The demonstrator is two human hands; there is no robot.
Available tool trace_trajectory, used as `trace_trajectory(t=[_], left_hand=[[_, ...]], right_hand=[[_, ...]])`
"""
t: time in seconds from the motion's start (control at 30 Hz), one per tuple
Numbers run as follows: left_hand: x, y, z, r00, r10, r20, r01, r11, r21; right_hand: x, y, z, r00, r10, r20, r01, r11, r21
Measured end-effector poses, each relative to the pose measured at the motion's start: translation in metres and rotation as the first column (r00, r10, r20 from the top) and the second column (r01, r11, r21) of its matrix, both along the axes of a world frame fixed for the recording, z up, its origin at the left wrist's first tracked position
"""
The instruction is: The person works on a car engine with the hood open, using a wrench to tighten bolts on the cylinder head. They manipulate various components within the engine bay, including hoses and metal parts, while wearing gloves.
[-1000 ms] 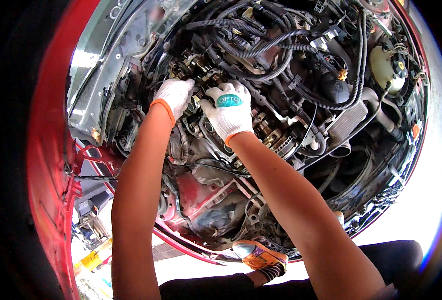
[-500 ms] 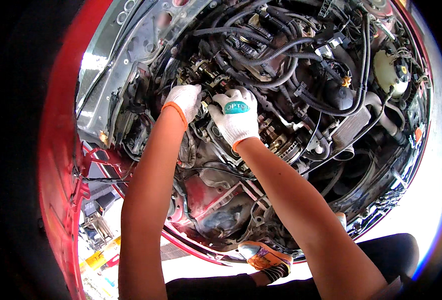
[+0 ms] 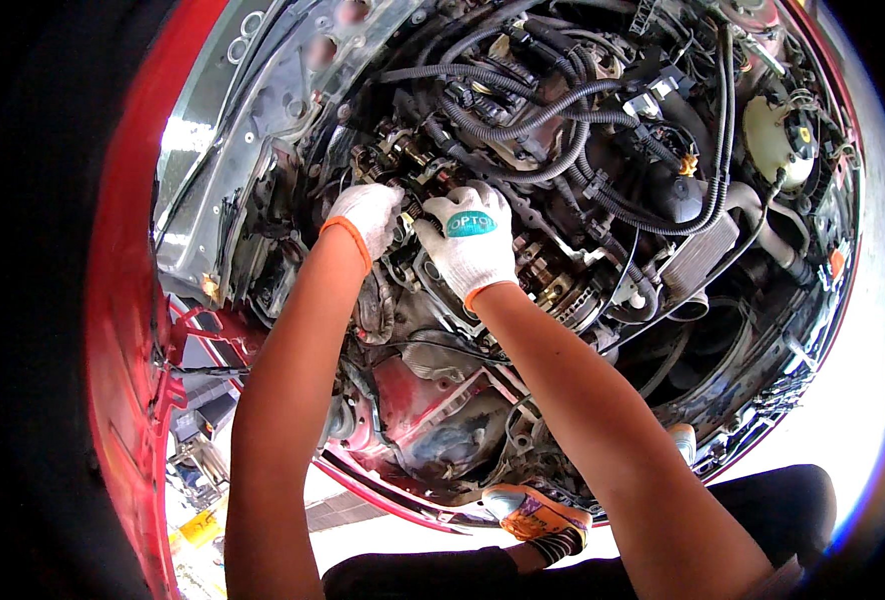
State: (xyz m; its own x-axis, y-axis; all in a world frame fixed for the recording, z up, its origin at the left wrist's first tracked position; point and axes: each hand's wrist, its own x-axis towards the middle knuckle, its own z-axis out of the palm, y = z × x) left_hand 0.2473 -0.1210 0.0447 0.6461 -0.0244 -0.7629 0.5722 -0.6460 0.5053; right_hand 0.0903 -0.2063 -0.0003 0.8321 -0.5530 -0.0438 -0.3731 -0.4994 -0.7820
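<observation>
Head view: the uncovered engine (image 3: 548, 275) lies around the centre and toward twelve o'clock, its long axis slanting from between ten and eleven o'clock to between four and five; which end is its front I cannot tell. The gloved left hand (image 3: 365, 218) and right hand (image 3: 471, 240) sit over it, just beside each other, fingers curled narrow; whether they grip anything is hidden. A pale tank (image 3: 771, 142) stands toward two o'clock.

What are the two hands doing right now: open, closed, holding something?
Left hand: fingers curled at the engine; whether it holds anything cannot be told.
Right hand: curled over the engine; grip hidden.
</observation>
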Motion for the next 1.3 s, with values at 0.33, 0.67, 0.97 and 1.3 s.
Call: trace_trajectory(t=[0.33,0.67,0.97,1.3], left_hand=[[0.006,0.0,0.002,0.954,0.252,-0.161,-0.276,0.949,-0.153],[0.008,0.008,0.003,0.952,0.228,-0.203,-0.272,0.937,-0.219],[-0.004,0.004,-0.001,0.999,0.012,0.035,-0.011,0.999,-0.039],[-0.016,0.009,-0.006,0.673,-0.556,0.488,0.462,0.831,0.311]], right_hand=[[-0.001,0.001,-0.002,1.0,-0.015,0.022,0.014,0.999,0.034],[0.0,0.0,-0.002,1.0,-0.01,0.028,0.009,1.0,0.015],[0.0,0.0,-0.001,0.999,-0.013,0.032,0.012,1.0,0.018],[0.002,0.001,-0.001,0.999,-0.045,0.022,0.044,0.998,0.042]])
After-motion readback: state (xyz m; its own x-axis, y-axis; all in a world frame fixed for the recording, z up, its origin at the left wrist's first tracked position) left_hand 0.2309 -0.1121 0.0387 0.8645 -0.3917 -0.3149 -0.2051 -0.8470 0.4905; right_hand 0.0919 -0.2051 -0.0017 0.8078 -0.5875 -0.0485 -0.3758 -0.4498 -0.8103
